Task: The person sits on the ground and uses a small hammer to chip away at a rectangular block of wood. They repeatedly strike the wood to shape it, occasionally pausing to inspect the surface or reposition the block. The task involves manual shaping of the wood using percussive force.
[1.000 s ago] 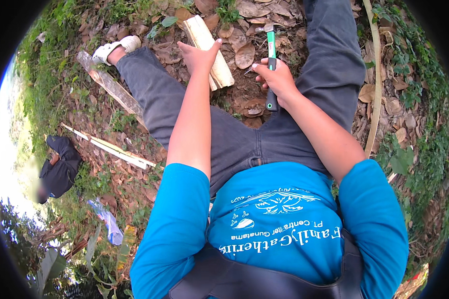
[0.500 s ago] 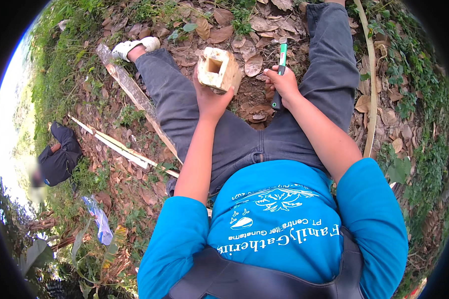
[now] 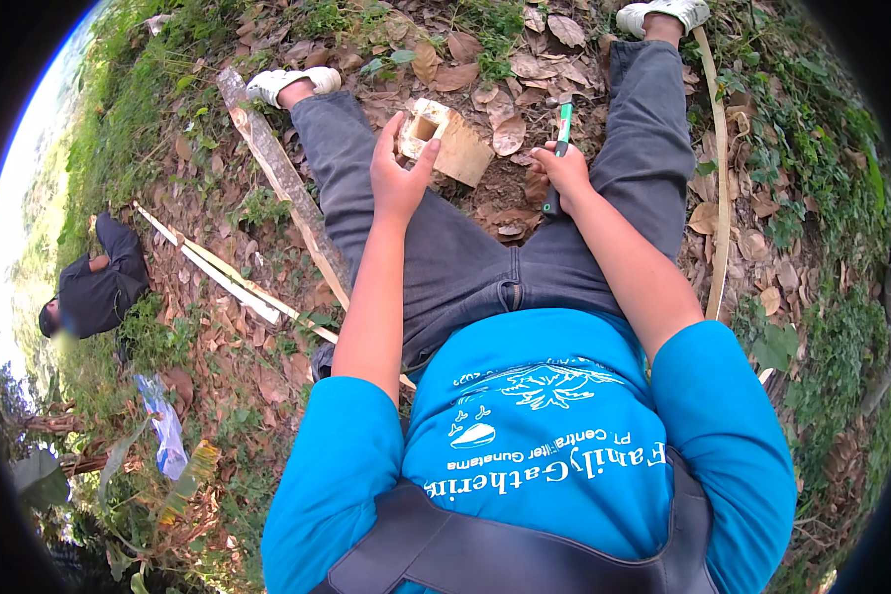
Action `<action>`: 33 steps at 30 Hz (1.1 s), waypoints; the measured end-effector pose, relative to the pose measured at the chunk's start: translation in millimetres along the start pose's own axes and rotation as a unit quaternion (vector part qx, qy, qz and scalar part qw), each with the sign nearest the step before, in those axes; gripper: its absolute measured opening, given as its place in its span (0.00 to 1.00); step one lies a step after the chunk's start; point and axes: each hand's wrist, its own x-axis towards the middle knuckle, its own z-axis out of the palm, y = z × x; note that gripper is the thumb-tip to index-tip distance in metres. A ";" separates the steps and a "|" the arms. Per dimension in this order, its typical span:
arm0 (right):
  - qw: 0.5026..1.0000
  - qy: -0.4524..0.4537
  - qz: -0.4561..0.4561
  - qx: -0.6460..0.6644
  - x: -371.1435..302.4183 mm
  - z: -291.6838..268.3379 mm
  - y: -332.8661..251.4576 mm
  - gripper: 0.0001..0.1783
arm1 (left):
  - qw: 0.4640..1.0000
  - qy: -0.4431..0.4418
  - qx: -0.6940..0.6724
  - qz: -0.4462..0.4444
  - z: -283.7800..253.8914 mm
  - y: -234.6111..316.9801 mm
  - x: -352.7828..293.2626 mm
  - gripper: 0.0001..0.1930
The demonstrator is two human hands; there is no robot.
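Observation:
A pale wooden block (image 3: 462,151) with a square hole in its end sits between my lower legs, tilted to the right. My left hand (image 3: 402,178) grips its near left corner, the thumb on the front edge and the fingers along the left side. Just right of it, my right hand (image 3: 566,176) is closed round the green and black handle of a hammer (image 3: 564,129). The metal hammer head points away from me, apart from the block. Whether the block touches the ground is hard to see.
Dry leaves (image 3: 456,77) cover the soil around my legs. A bark-covered pole (image 3: 275,168) lies beside my left leg, with split pale strips (image 3: 230,277) farther left. A long curved strip (image 3: 721,188) runs along my right. Another person (image 3: 104,282) in dark clothes is at far left.
The block has turned, so more of its long side shows. My left hand has shifted slightly left and its fingers have spread along the block. The hammer stays in my right hand.

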 end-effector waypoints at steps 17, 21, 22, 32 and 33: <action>1.000 0.010 0.003 0.030 -3.8 -4.5 -0.6 0.26 | 0.982 0.017 0.185 0.034 10.0 22.3 34.0 0.08; 1.000 0.010 0.006 0.024 -3.4 -1.2 -0.6 0.25 | 0.994 0.026 0.059 -0.094 9.3 19.4 35.8 0.10; 1.000 0.005 0.009 0.023 -5.2 1.3 -2.2 0.25 | 0.987 0.048 -0.043 -0.145 5.2 13.0 39.0 0.11; 1.000 -0.005 0.021 0.018 -6.7 5.0 -6.5 0.26 | 0.994 -0.065 -0.054 -0.076 -1.4 9.9 23.7 0.19; 1.000 -0.001 0.024 0.010 -6.2 3.0 -6.1 0.26 | 0.995 -0.095 0.036 -0.005 1.1 12.6 17.3 0.19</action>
